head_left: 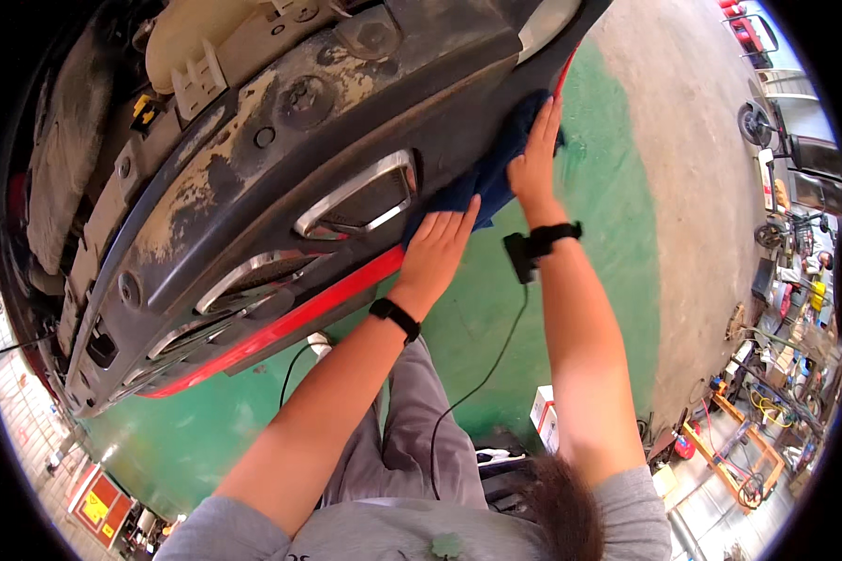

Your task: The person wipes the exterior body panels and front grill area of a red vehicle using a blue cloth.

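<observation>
Green floor (468,304); white box (544,416); red-and-yellow panel (98,506) lower left; orange frame (717,466) lower right.

Behind the left fingers (469,211), a narrow black band (396,319) goes around the wrist. Behind the right fingers (544,119), the wrist wears a black strap (554,237) with a small black box (519,258) on its inner side, and from this box a thin dark cable (494,366) runs. Farther from the fingers are grey short sleeves (235,533), a grey shirt (374,535) with a green leaf-shaped print (446,545), and grey trousers (421,411).
</observation>
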Tool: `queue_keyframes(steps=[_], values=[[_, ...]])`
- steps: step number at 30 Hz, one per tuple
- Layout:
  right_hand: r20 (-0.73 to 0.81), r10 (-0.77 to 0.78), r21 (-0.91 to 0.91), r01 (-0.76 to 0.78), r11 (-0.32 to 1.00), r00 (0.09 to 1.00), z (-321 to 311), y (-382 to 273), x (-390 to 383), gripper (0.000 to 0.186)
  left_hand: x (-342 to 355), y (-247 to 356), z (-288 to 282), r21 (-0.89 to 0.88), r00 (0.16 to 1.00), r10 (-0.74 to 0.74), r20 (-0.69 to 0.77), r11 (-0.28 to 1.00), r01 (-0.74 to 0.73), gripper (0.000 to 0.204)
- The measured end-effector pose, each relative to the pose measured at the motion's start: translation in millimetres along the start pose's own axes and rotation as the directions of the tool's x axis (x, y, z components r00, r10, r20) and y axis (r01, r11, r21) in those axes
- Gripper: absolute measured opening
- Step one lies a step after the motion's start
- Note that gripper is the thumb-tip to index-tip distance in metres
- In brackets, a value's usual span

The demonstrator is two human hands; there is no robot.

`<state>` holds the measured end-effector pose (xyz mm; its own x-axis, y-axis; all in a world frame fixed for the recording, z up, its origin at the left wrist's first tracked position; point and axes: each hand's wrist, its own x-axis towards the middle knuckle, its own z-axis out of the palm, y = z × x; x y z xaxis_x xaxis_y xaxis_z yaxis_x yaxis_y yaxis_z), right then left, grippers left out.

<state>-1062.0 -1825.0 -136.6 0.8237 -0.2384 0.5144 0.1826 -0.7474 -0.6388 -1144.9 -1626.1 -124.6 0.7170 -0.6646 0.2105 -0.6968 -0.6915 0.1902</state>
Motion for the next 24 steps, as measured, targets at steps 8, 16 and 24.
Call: queue_keyframes(steps=[8, 16, 24], values=[[0.248, 0.0, -0.08, 0.021, 0.997, 0.969, 37, -87, -122, 0.083, -110, -38, -29, 0.071, 0.974, -0.033, 0.224, 0.997, 0.017, 0.062], [0.057, 0.02, -0.085, -0.015, 0.996, 0.998, 16, -28, -8, 0.082, -17, -25, -37, -0.119, 0.991, -0.043, 0.124, 0.991, 0.058, 0.068], [0.1, 0.181, -0.122, -0.168, 0.978, 0.978, 46, -117, -112, 0.083, -131, -44, -45, 0.127, 0.888, -0.091, 0.451, 0.991, 0.037, 0.061]])
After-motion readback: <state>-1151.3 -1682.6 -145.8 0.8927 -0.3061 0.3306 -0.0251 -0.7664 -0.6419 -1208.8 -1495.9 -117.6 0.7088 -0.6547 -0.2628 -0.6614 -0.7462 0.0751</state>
